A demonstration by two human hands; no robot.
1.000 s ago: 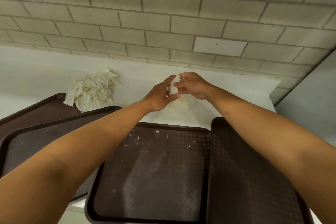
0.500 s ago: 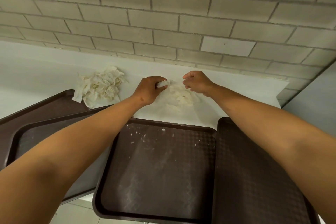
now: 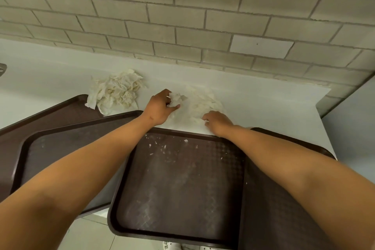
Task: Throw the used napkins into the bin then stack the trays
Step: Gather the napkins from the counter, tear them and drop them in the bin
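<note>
Far left of the hands, 1 crumpled napkin heap [image 3: 116, 91] lies untouched. The left hand [image 3: 160, 106] pinches a wad from the flatter pile [image 3: 199, 103]; the right hand [image 3: 218, 122] rests there, fingers curled (light, soft stuff, best bunched together).

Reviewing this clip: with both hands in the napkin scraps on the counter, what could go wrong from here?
1. The left hand pinches only a small wad from the flattened napkin pile; thin scraps may tear and stay on the counter.
2. The crumpled napkin heap overlaps the far-left tray and could be missed.
3. The middle tray carries white crumbs and overhangs the counter edge; stacking may trap or spill them.
</note>
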